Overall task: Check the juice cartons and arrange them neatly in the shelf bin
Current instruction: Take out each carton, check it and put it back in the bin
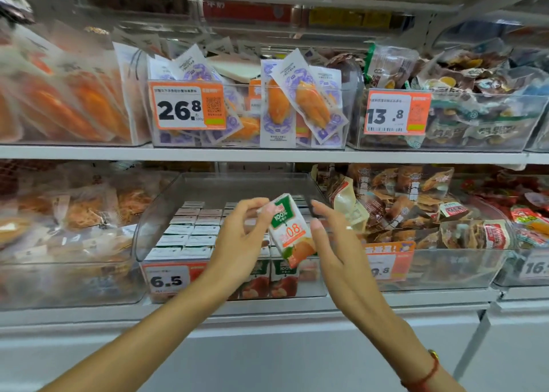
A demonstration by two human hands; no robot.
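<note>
From my remote seat, far left on the lower shelf I see a clear bin of pale snack packs [68, 213]. Next comes the clear shelf bin [154, 213] with the 6.5 price tag [166, 280] on its front; rows of juice cartons [190, 234] stand upright inside, packed toward the front and left. My left hand [237, 240] is raised over that bin, fingertips and thumb pinching the upper left corner of one juice carton [289, 228], which hangs tilted above the rows (top leaning left, its orange fruit picture at the bottom). The right hand [335, 243] sits just beside the carton's right edge, fingers straight and relaxed; I cannot tell whether it touches. A red string bracelet [424, 376] circles that wrist. Rightmost is a bin of brown snack packets [416, 201].
</note>
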